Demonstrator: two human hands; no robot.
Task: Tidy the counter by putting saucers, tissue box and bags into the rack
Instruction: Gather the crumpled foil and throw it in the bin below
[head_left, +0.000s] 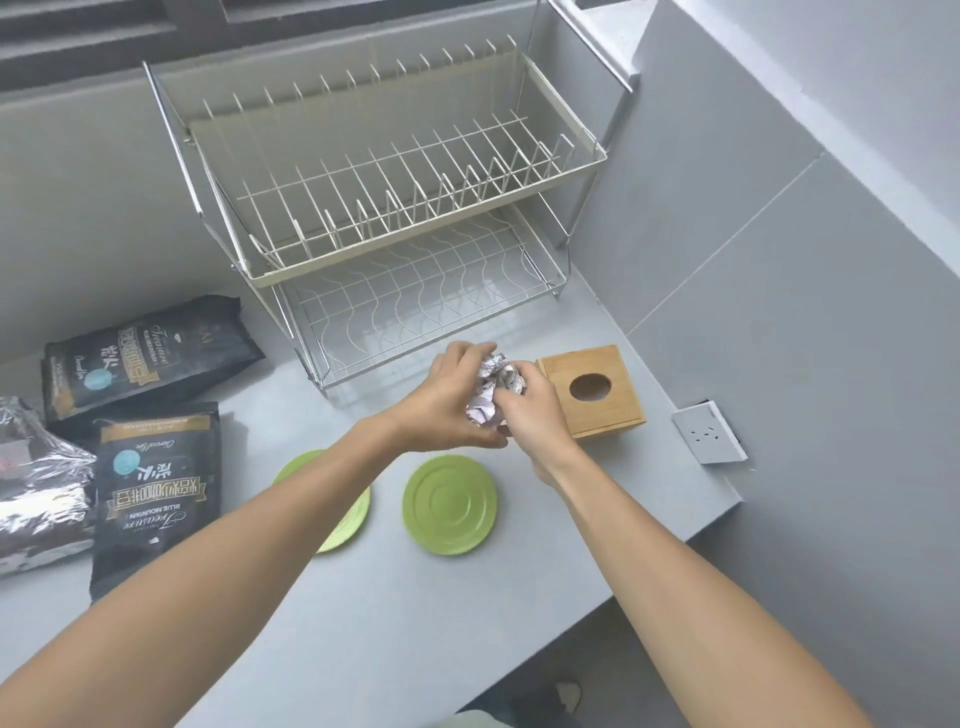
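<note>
Holding: left hand (447, 400) and right hand (535, 410) both closed around a crumpled paper wad (491, 387) — above the counter (395, 613), in front of the rack
Dish rack (395, 208): two tiers, both bare
Tissue box (592, 389): wooden, just beside the right hand
Saucers: two green — left saucer (343, 525), right saucer (449, 504)
Coffee bags: far bag (150, 353), near bag (156, 493), on the counter at left

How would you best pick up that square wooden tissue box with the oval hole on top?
Probably from above, gripping two opposite side walls of the square wooden tissue box. It stands upright on the grey counter, its sides flat and parallel; the right hand crowds its left side.
</note>
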